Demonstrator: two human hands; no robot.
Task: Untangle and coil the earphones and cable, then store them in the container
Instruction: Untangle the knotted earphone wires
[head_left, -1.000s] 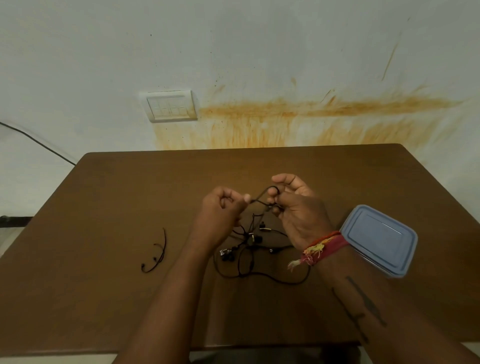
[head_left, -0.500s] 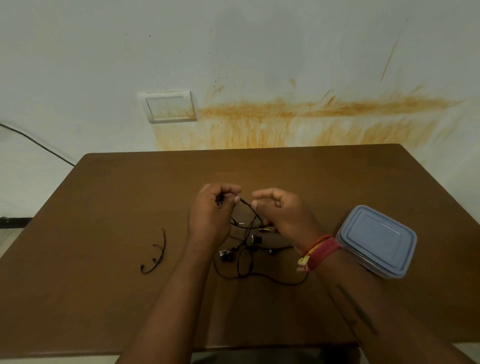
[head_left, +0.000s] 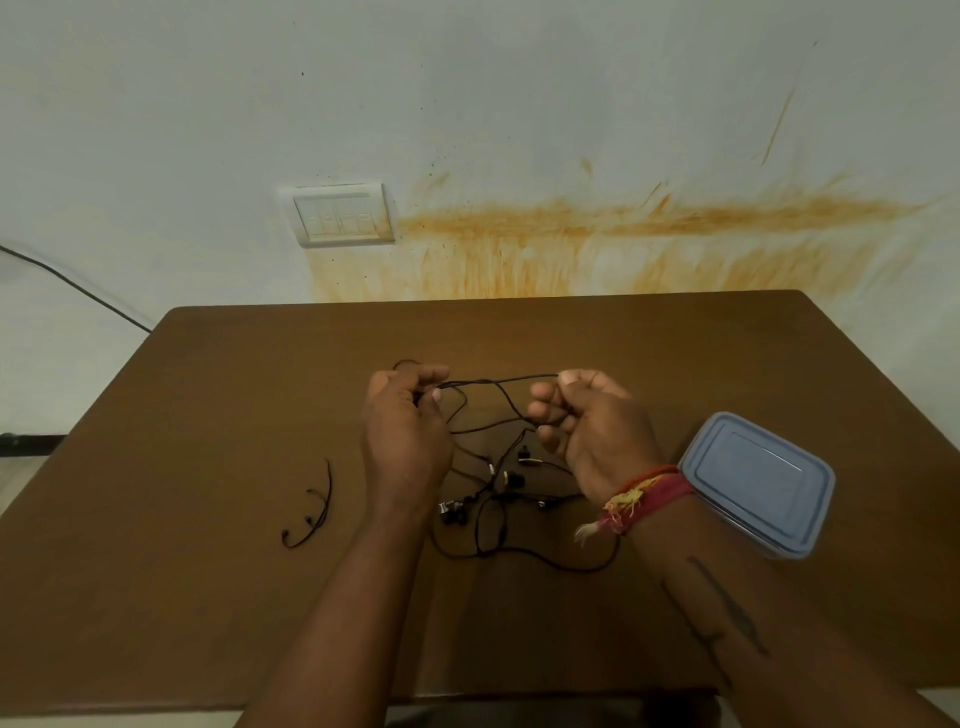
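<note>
A black tangle of earphones and cable (head_left: 498, 509) lies on the brown table (head_left: 208, 415), between my two forearms. My left hand (head_left: 402, 431) pinches one strand of it near the thumb. My right hand (head_left: 587, 426) pinches the same strand about a hand's width to the right, so a stretch of black cable (head_left: 498, 382) runs taut between them above the table. Other loops hang down from that strand into the tangle. The container (head_left: 756, 480), clear with a blue-grey lid that is on, sits just right of my right wrist.
A separate short black cable piece (head_left: 311, 512) lies alone on the table to the left of my left arm. The table's near edge runs under my forearms. A stained wall with a switch plate (head_left: 340, 214) stands behind the far edge.
My hands have drawn apart, left going left and right going right, pulling the strand between them straight and longer. Earlier the fingers were almost touching over the tangle.
</note>
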